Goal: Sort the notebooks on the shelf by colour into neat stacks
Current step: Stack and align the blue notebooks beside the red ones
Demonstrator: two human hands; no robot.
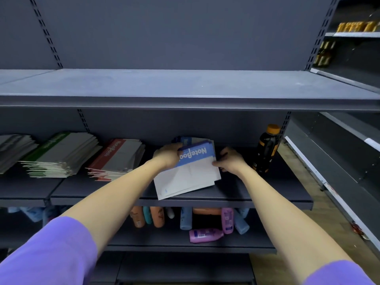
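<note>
Blue notebooks (191, 167) with white covers and a blue "NoteBook" band lie in a loose, skewed pile on the middle shelf (267, 197). My left hand (167, 156) grips the pile's left top edge, thumb over the blue band. My right hand (230, 160) pinches the pile's right edge. Left of them sits a red-banded stack (119, 159), then a green-banded stack (61, 155), then a grey stack (14, 151) at the frame's left edge.
A dark bottle with an orange cap (267, 149) stands just right of my right hand. The shelf above (185, 87) is bare. The shelf below holds orange, blue and pink bottles (205, 235). Another shelving unit (349, 140) runs along the right.
</note>
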